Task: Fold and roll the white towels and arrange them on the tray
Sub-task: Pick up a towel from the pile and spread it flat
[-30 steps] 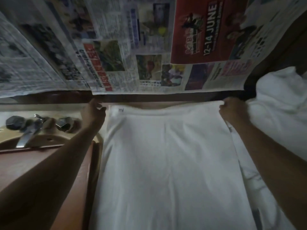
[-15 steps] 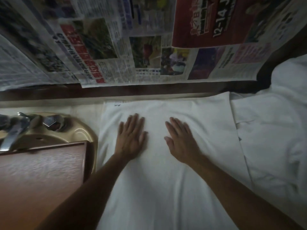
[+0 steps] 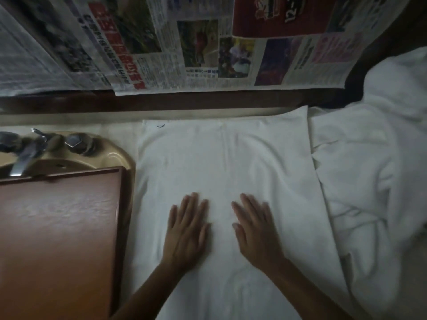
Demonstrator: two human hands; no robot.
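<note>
Pale counter (image 3: 69, 123) w/ flat white towel (image 3: 226, 162), rumpled towel heap (image 3: 369, 169) rt, sink (image 3: 111, 155) + tray (image 3: 57, 227) left.

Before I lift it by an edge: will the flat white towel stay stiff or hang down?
Probably floppy: the towel shows soft creases beyond the left hand and right hand. Likely light, being plain cloth. Lying flat, it should not roll.

We log two hands, both bare. Left hand (image 3: 187, 229): long slender fingers, outlines soft with blur. Right hand (image 3: 256, 229): same build, fingertips smeared, nails too blurred for us to read. Left forearm (image 3: 147, 294): uncovered as far as bottom frame edge. Right forearm (image 3: 307, 287): likewise uncovered to lower edge. Both forearms lean, even in outline. Light dim; we cannot make out finer detail at knuckles or wrists.
</note>
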